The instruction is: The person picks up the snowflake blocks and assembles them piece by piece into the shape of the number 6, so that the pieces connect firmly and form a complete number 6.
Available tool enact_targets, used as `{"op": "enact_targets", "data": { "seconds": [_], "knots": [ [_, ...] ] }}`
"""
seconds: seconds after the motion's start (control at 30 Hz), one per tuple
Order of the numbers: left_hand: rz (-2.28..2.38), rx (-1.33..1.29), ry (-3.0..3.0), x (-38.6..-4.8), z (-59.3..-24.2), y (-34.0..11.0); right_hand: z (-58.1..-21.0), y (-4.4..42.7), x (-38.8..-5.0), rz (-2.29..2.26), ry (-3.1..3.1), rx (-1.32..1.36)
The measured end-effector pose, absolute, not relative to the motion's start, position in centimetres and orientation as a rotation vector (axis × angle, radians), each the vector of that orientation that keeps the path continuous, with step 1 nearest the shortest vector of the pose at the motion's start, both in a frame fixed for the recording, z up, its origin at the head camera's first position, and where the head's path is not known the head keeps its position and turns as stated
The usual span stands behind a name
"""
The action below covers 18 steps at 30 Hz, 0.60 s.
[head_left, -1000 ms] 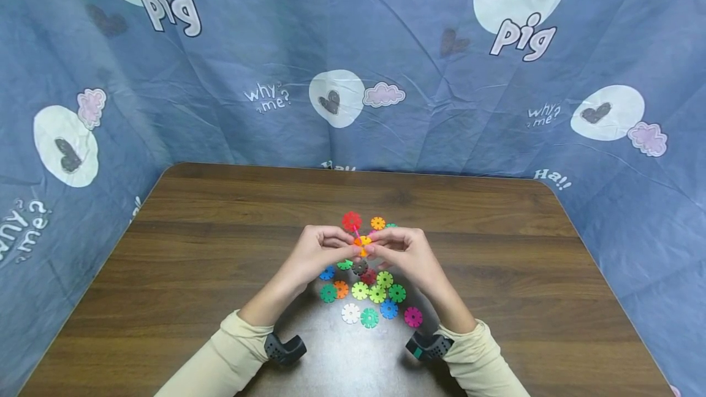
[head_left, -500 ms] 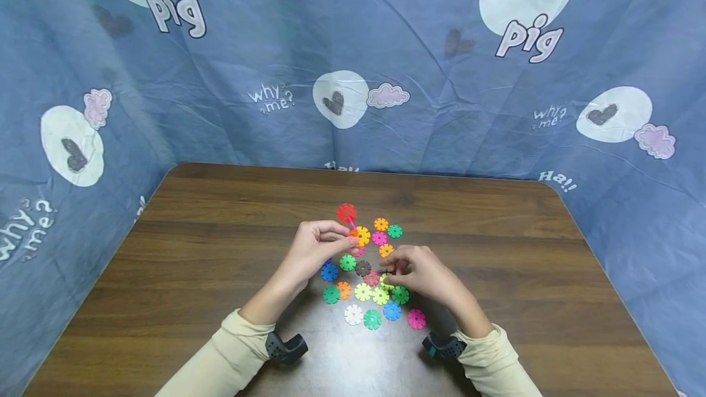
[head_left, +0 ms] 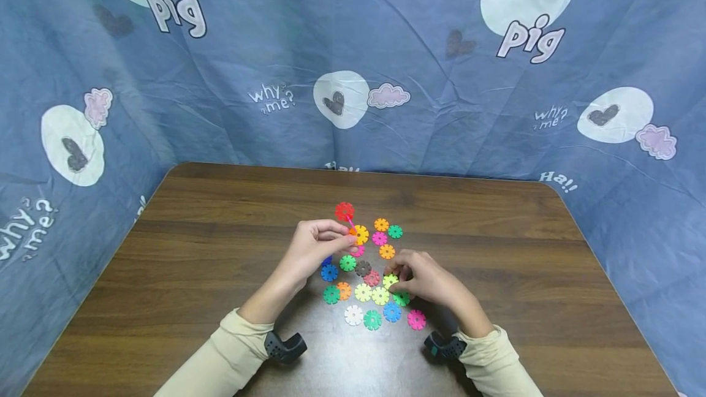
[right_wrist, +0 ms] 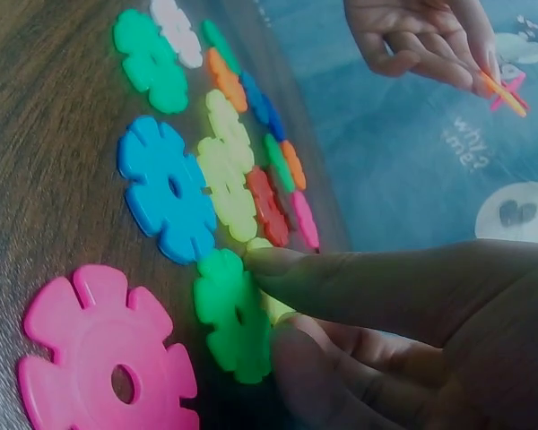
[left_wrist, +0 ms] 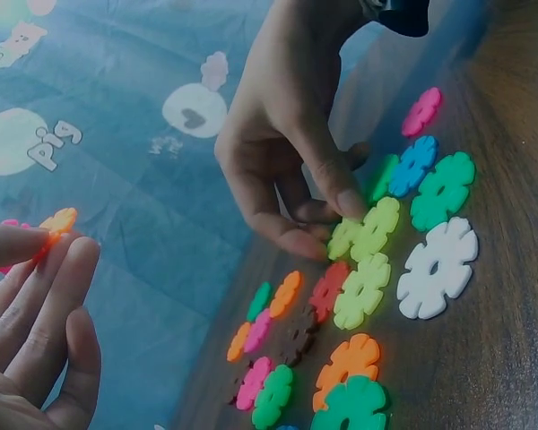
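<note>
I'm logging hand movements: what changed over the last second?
The right hand let go of the joined discs, moved right and nearer the wearer, and now pinches a yellow-green disc. The joined discs shifted slightly left and away. The left hand still holds them; the white disc stayed put.

across the wrinkled blue cloth backdrop point(head_left: 419, 139), white printed lettering point(head_left: 531, 40) reads "pig" at left and right, "why? me?" in three places, "ha!!" at right.

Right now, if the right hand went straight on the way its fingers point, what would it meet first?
First comes the yellow-green disc, which the right hand seems to be pinching; beyond that, probably the red disc, though the hand's height is unclear.
</note>
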State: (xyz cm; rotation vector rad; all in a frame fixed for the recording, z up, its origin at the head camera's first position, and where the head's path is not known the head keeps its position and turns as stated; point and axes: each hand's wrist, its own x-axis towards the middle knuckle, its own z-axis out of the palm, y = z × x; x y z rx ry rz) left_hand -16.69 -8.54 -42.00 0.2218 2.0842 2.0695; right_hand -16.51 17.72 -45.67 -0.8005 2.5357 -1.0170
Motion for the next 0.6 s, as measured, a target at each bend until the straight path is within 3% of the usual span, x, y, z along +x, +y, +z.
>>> {"op": "enact_targets", "data": {
  "seconds": [0.6],
  "knots": [
    [2.051,0.212,2.090,-16.65,-41.90,-8.63,-45.20,17.66,-16.61,-1.130,2.605,-0.711]
  ]
}}
